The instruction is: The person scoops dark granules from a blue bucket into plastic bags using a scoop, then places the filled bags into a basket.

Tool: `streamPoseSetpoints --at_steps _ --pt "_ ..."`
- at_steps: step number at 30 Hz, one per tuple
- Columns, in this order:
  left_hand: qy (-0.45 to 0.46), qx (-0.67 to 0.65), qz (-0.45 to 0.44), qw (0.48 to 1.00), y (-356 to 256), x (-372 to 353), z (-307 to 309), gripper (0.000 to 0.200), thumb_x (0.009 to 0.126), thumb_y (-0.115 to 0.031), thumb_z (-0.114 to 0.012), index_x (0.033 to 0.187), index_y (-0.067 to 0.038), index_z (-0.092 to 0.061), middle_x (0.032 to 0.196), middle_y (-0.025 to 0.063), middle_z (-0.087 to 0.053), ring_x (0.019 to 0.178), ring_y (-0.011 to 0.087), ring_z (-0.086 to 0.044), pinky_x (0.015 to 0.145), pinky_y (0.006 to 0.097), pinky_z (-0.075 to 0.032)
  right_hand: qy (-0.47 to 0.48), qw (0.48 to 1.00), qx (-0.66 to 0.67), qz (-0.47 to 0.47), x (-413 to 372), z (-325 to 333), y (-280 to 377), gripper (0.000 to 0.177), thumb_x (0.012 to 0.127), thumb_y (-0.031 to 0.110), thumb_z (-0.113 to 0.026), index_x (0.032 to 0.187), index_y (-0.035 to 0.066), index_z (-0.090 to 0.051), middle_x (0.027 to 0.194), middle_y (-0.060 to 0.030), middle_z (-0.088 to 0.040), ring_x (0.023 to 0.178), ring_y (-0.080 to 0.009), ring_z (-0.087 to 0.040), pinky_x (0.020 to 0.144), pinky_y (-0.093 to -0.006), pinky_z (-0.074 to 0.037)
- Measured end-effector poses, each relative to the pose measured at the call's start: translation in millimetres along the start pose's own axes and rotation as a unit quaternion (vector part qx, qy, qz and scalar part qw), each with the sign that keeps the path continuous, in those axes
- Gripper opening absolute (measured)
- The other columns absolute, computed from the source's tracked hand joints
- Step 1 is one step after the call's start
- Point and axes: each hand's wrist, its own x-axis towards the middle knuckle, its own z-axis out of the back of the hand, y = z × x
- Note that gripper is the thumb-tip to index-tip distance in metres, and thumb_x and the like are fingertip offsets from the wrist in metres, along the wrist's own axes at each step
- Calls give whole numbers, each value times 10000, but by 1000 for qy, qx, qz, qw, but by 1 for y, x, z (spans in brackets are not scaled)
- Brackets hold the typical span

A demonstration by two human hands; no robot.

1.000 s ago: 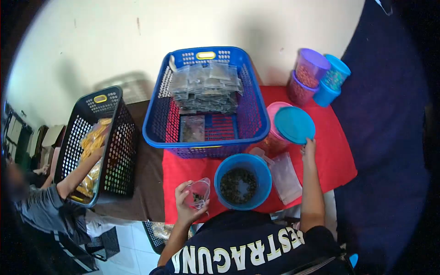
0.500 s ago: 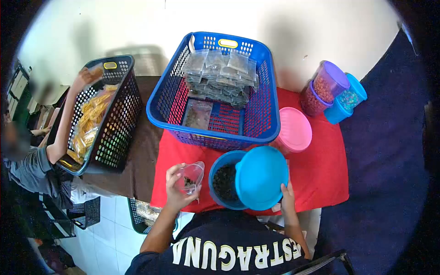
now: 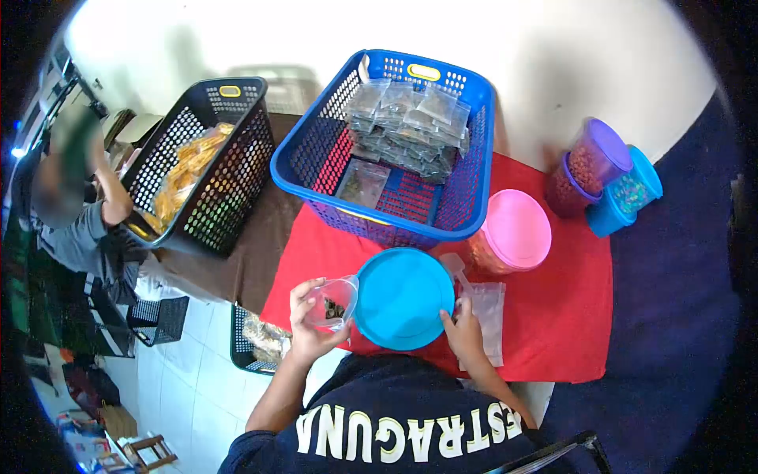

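My left hand (image 3: pixel 309 325) is closed around a small clear plastic bag (image 3: pixel 344 292), its mouth spread wide and a few dark pieces lying inside. Just right of it, a round blue lid (image 3: pixel 404 299) covers the tub, hiding its dark contents. At the lid's right edge is my right hand (image 3: pixel 466 336), its thumb at the rim and its fingers bent beside it. Flat clear plastic bags (image 3: pixel 491 320) lie partly under that hand. A clear scoop-like piece (image 3: pixel 454 267) sits just above the fingers.
Behind stands a blue basket (image 3: pixel 379 217) with stacked filled bags (image 3: pixel 414 118). A pink-lidded tub (image 3: pixel 517 233) and purple (image 3: pixel 604 150) and blue containers (image 3: pixel 643 178) are to the right. At left, another person (image 3: pixel 83 229) sits by a black basket (image 3: pixel 229 186) of yellow packets.
The blue lid has moved left, from beside the tub's opening to over it. My right hand moved left with it, uncovering the flat bags. The other person's hand has left the black basket.
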Motion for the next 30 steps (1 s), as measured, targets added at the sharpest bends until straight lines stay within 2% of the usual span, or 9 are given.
streamPoseSetpoints --at_steps 6,9,12,15,18,19,22,24,30 --pt "-25 41 -18 999 -50 -8 -3 917 604 -36 -832 1325 -210 -292 1294 229 -410 1152 389 -517 890 493 -509 -41 995 -31 81 9 2 -3 361 867 259 -646 1067 71 -412 624 -149 -554 601 -361 -603 565 -484 -434" --pt "-29 -74 -64 995 -80 -2 -12 962 620 -51 -814 1379 -230 -250 1295 249 -401 1168 412 -505 908 521 -496 -101 972 -111 183 11 17 2 343 841 235 -670 1031 67 -439 608 -128 -541 583 -354 -593 548 -457 -448" --pt "11 -204 -61 977 -100 9 -26 984 628 -13 -768 1421 -229 -228 1323 266 -417 1194 429 -497 944 552 -440 -11 980 -17 198 -11 48 22 367 819 246 -695 1053 56 -485 746 -127 -599 710 -296 -625 644 -395 -491" --pt "104 -295 -74 947 -108 26 -43 936 613 -25 -726 1420 -205 -285 1329 212 -509 1250 398 -481 985 534 -345 193 872 268 362 -17 57 28 632 788 313 -752 1264 15 -463 1253 -143 -508 1147 -245 -514 977 -403 -399" --pt "230 -310 -66 920 -121 47 -49 926 639 -85 -717 1440 -181 -260 1423 186 -433 1329 373 -404 1054 503 -249 269 772 372 440 -27 62 64 750 778 350 -777 1334 28 -390 1278 -143 -490 1212 -260 -484 1025 -421 -374" --pt "229 -308 -69 921 -124 54 -48 926 639 -85 -717 1440 -181 -260 1423 186 -433 1329 373 -404 1054 503 -249 368 745 456 317 -32 66 56 849 756 361 -804 1376 39 -323 1305 -148 -472 1257 -266 -456 1046 -425 -370" --pt "241 -289 -82 923 -128 58 -50 945 635 -101 -738 1443 -150 -251 1442 190 -404 1366 361 -352 1053 472 -271 362 756 459 296 -34 73 45 765 751 271 -818 1318 45 -357 1260 -142 -490 1207 -253 -494 1015 -412 -402" --pt "237 -263 27 935 -124 48 -53 994 684 -170 -778 1476 -238 -181 1398 264 -430 1357 396 -357 1046 534 -284 308 769 477 293 -39 73 38 670 747 197 -818 1238 52 -386 1217 -133 -500 1168 -238 -514 988 -399 -423" --pt "122 -250 128 952 -120 10 -75 364 820 -20 -680 1131 -41 -493 1137 178 -598 1037 262 -586 890 384 -453 118 779 540 295 -47 59 27 466 737 -23 -789 972 81 -400 1070 -99 -519 1015 -169 -566 887 -325 -473"
